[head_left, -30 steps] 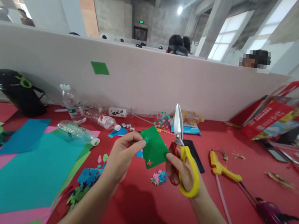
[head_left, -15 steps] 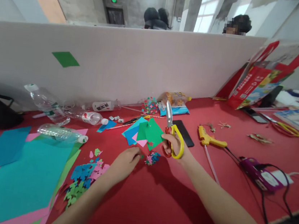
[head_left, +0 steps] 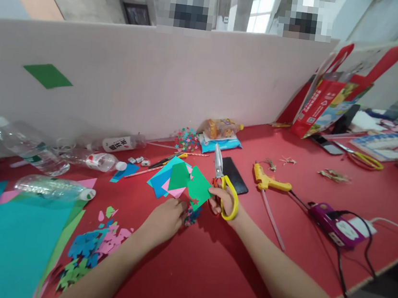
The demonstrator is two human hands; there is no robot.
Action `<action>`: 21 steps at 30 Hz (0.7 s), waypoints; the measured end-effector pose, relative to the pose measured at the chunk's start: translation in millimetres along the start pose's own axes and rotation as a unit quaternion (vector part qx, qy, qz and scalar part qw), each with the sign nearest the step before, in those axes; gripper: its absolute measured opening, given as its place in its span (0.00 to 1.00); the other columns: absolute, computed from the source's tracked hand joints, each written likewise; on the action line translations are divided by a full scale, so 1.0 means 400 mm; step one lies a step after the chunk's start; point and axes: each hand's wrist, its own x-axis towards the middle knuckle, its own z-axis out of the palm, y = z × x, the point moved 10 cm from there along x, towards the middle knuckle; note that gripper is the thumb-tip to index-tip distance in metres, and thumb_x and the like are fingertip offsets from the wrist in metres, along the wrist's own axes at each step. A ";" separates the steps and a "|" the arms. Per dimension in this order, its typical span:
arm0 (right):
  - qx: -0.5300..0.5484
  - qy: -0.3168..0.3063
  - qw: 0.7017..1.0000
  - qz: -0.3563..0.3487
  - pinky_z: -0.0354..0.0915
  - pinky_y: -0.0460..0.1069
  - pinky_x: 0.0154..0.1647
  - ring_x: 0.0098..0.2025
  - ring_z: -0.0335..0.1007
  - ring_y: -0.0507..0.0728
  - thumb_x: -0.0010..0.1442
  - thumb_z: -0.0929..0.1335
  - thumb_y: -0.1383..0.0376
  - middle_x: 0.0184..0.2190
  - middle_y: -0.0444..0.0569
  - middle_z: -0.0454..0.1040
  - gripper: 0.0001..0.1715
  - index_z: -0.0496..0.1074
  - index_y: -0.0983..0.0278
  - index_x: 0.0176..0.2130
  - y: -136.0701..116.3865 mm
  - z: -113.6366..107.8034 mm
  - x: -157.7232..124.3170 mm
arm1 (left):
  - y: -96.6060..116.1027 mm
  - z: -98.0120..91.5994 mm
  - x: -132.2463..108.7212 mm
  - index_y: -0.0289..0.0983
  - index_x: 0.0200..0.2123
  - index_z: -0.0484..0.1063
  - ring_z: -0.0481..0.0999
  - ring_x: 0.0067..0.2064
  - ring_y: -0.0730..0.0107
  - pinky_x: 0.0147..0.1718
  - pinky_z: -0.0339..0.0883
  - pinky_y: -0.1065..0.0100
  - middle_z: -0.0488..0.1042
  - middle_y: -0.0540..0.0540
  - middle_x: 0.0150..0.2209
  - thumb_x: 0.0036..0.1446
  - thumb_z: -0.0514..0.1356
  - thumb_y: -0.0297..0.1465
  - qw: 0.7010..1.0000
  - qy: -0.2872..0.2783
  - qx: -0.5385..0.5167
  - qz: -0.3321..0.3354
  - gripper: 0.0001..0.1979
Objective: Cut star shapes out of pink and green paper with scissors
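Red table [head_left: 186, 278] fills the lower frame, with a white divider [head_left: 157, 76] across the top half. A big teal sheet [head_left: 2, 245] sits lower left and a red box [head_left: 320, 106] leans upper right. A bottle [head_left: 52, 188] lies on its side at mid left, and below it there's a heap of cutouts [head_left: 92, 247].

Dead centre is a paper stack [head_left: 160, 180] with a green sheet [head_left: 198, 186] on its right side (one star hole punched out of it). The right hand [head_left: 223, 201] is clenched through the yellow handles of the scissors [head_left: 218, 165], blades together and pointing up, just right of the green sheet. The left hand [head_left: 164, 219] is knuckles-up on the table just below the stack, fingertips at a little pile of stars [head_left: 190, 215]. Can't tell if it's pinching any.

Right of centre: a glue gun [head_left: 269, 181], then a phone [head_left: 235, 174] right behind the scissors.
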 end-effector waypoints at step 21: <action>-0.121 0.021 0.987 -0.103 0.50 0.43 0.11 0.10 0.55 0.49 0.55 0.68 0.47 0.12 0.37 0.66 0.21 0.64 0.60 0.28 -0.060 0.067 -0.072 | -0.014 0.003 -0.026 0.35 0.34 0.74 0.76 0.20 0.67 0.19 0.66 0.70 0.77 0.49 0.24 0.50 0.67 0.41 0.836 0.062 -0.532 -0.120 0.16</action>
